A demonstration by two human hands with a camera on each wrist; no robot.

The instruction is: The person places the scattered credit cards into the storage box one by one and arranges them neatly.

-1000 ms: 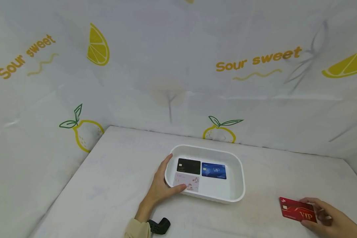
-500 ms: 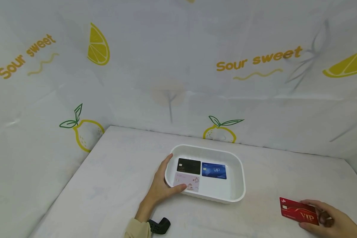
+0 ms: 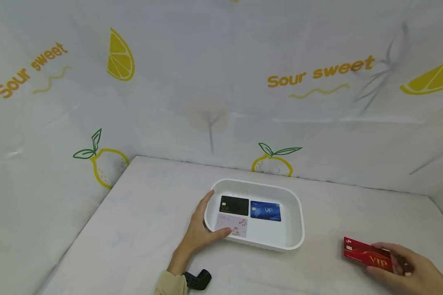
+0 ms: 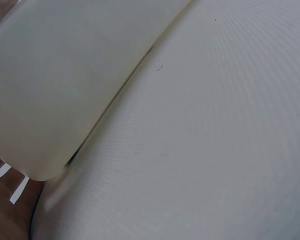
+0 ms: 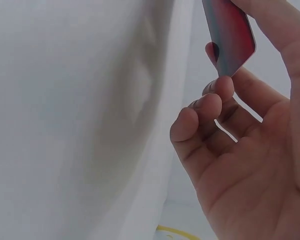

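A red VIP card (image 3: pixel 367 253) is pinched by its right end between the thumb and fingers of my right hand (image 3: pixel 415 267), to the right of a white plastic tray (image 3: pixel 295 227). In the right wrist view the red card (image 5: pixel 235 40) shows edge-on above the curled lower fingers. My left hand (image 3: pixel 199 233) grips the tray's left end, thumb over the front rim and fingers along the left side. Flat inside the tray lie a black card (image 3: pixel 234 206), a blue card (image 3: pixel 266 211) and a pink card (image 3: pixel 225 222), which the left thumb partly covers.
The tray stands on a white-covered table (image 3: pixel 133 229). Behind it rises a white backdrop (image 3: pixel 192 82) printed with lemons and lettering. A black wrist device (image 3: pixel 198 280) sits by the left cuff.
My right hand has shifted the red card slightly left and up in the head view. My left hand and the tray have stayed put.
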